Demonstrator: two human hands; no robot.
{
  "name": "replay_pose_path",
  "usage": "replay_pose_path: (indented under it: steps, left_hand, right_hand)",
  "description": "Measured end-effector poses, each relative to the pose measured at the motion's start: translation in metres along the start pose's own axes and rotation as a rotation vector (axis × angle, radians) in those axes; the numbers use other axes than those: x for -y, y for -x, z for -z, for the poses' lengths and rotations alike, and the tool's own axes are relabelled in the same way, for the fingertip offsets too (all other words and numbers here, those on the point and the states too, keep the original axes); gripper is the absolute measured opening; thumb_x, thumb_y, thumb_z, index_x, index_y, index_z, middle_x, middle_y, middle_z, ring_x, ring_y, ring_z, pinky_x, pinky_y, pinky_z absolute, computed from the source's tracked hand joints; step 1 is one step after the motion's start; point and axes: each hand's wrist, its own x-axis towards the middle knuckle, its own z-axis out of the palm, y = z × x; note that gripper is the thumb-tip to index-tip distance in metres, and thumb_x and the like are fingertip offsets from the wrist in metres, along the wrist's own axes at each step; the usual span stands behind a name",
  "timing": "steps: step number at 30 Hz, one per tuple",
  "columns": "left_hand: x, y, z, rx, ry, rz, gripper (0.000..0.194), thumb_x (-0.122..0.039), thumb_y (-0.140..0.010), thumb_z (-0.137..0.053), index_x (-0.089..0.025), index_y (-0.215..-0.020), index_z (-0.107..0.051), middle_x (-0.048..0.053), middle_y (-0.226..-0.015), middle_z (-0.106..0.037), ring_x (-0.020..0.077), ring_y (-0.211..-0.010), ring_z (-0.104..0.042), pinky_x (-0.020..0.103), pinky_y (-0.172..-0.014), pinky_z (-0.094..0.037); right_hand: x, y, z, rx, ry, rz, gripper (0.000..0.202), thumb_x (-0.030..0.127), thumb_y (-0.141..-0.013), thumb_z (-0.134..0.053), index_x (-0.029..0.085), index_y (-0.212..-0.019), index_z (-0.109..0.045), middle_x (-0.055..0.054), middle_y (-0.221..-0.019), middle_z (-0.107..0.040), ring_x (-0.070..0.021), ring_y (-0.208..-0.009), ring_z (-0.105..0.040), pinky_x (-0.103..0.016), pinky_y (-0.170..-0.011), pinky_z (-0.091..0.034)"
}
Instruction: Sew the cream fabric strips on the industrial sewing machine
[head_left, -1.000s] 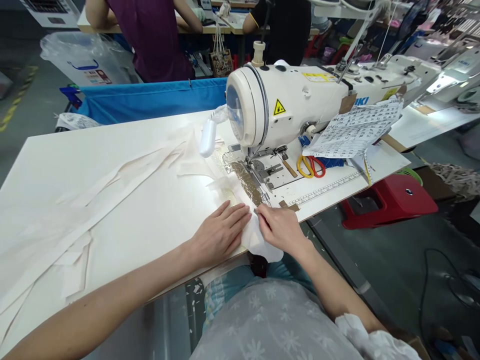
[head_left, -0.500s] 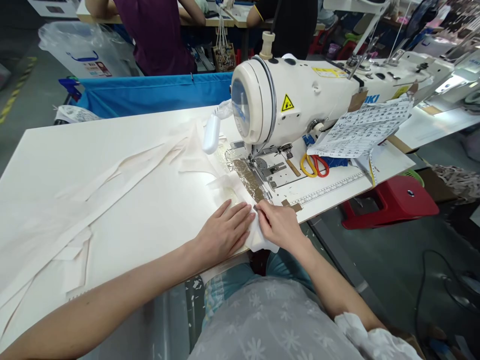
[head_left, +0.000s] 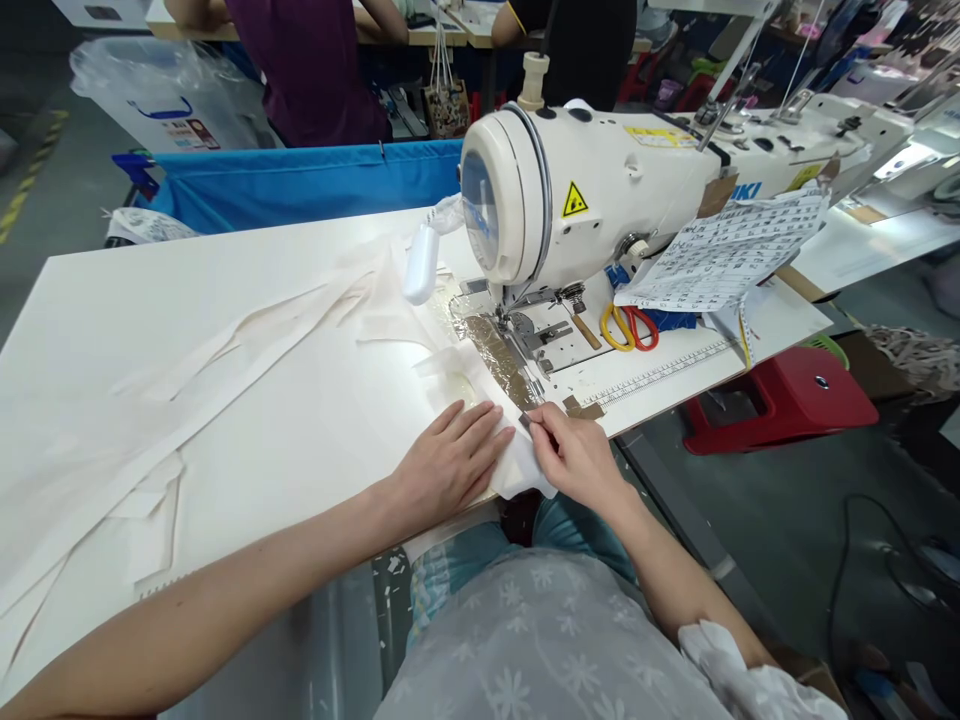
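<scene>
My left hand [head_left: 457, 455] lies flat with fingers stretched, pressing a strip of white fabric [head_left: 484, 375] on the table near its front edge. Just to the right, my right hand [head_left: 574, 450] is closed in a pinch on a small dark flat piece [head_left: 526, 420] at the fabric's right edge. Its exact kind is too small to make out. Beyond both hands stands a white sewing machine [head_left: 592, 190], its needle area close to the far end of the strip. Brown tape [head_left: 495, 350] covers the bed beside the fabric.
Long pale fabric strips [head_left: 247, 370] spread over the left of the white table [head_left: 97, 290]. Yellow-and-red scissors [head_left: 628, 328] and a printed paper sheet [head_left: 727, 255] lie right of the needle. A red stool [head_left: 787, 400] stands at right. Two people sit beyond the blue cloth [head_left: 300, 185].
My right hand has shifted slightly right, away from my left hand, with the small dark piece showing more between its fingers. My left hand stays flat in nearly the same place.
</scene>
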Motion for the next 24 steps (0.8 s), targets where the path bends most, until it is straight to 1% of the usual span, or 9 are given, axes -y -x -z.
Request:
replay_pose_path:
  steps: [5, 10, 12, 15, 18, 21, 24]
  left_hand:
    - [0.0, -0.001, 0.002, 0.04, -0.007, -0.004, 0.04, -0.025, -0.099, -0.046, -0.01, -0.135, -0.056, 0.018, -0.14, -0.056, 0.0316, -0.133, -0.049, 0.05, -0.11, -0.039]
    - [-0.001, -0.002, 0.003, 0.034, -0.023, -0.011, 0.041, -0.023, -0.098, -0.045, -0.01, -0.135, -0.055, 0.017, -0.14, -0.057, 0.0316, -0.132, -0.05, 0.049, -0.109, -0.039]
    - [-0.002, -0.002, 0.004, 0.051, -0.028, -0.006, 0.041, -0.023, -0.097, -0.045, -0.01, -0.135, -0.055, 0.017, -0.14, -0.056, 0.0316, -0.132, -0.05, 0.05, -0.109, -0.039]
    - [-0.002, -0.001, 0.006, 0.087, -0.019, 0.018, 0.043, -0.022, -0.095, -0.049, -0.012, -0.136, -0.055, 0.017, -0.143, -0.054, 0.0315, -0.133, -0.048, 0.05, -0.109, -0.038]
    - [0.0, -0.001, 0.007, 0.108, 0.005, 0.011, 0.046, -0.022, -0.094, -0.052, -0.013, -0.138, -0.053, 0.016, -0.144, -0.053, 0.031, -0.135, -0.047, 0.05, -0.112, -0.035]
    - [0.007, 0.0, 0.008, 0.092, 0.013, 0.03, 0.045, -0.017, -0.095, -0.047, -0.013, -0.14, -0.052, 0.015, -0.147, -0.05, 0.0301, -0.138, -0.044, 0.052, -0.115, -0.031]
    - [0.012, 0.0, 0.007, 0.04, 0.026, 0.047, 0.044, -0.014, -0.096, -0.043, -0.011, -0.139, -0.052, 0.015, -0.146, -0.052, 0.0284, -0.138, -0.044, 0.05, -0.115, -0.034]
  right_hand:
    - [0.001, 0.002, -0.001, 0.023, 0.044, 0.023, 0.028, 0.026, -0.098, -0.036, 0.019, -0.104, -0.063, -0.001, -0.073, -0.072, -0.0167, -0.065, -0.064, -0.025, -0.057, -0.031]
    - [0.006, -0.001, 0.0, 0.059, 0.123, 0.035, 0.026, 0.022, -0.097, -0.037, 0.018, -0.102, -0.062, -0.003, -0.078, -0.073, -0.0166, -0.068, -0.065, -0.026, -0.058, -0.029]
    - [0.006, 0.001, 0.005, 0.1, 0.17, 0.054, 0.024, 0.021, -0.095, -0.039, 0.018, -0.099, -0.062, -0.004, -0.078, -0.073, -0.0167, -0.068, -0.065, -0.027, -0.058, -0.028]
    - [0.001, 0.012, 0.016, 0.166, 0.205, 0.075, 0.022, 0.021, -0.094, -0.04, 0.019, -0.094, -0.061, -0.003, -0.072, -0.071, -0.0161, -0.064, -0.062, -0.027, -0.057, -0.025]
    - [-0.003, 0.019, 0.023, 0.186, 0.183, 0.051, 0.022, 0.022, -0.095, -0.039, 0.02, -0.092, -0.061, 0.0, -0.067, -0.068, -0.0149, -0.059, -0.059, -0.027, -0.056, -0.025]
    - [0.0, 0.014, 0.02, 0.168, 0.201, 0.049, 0.023, 0.023, -0.096, -0.038, 0.02, -0.096, -0.061, -0.002, -0.072, -0.07, -0.0156, -0.062, -0.061, -0.027, -0.057, -0.025]
    - [0.008, -0.001, 0.011, 0.169, 0.265, 0.053, 0.021, 0.021, -0.095, -0.04, 0.019, -0.098, -0.061, -0.003, -0.076, -0.072, -0.0164, -0.066, -0.064, -0.028, -0.056, -0.024]
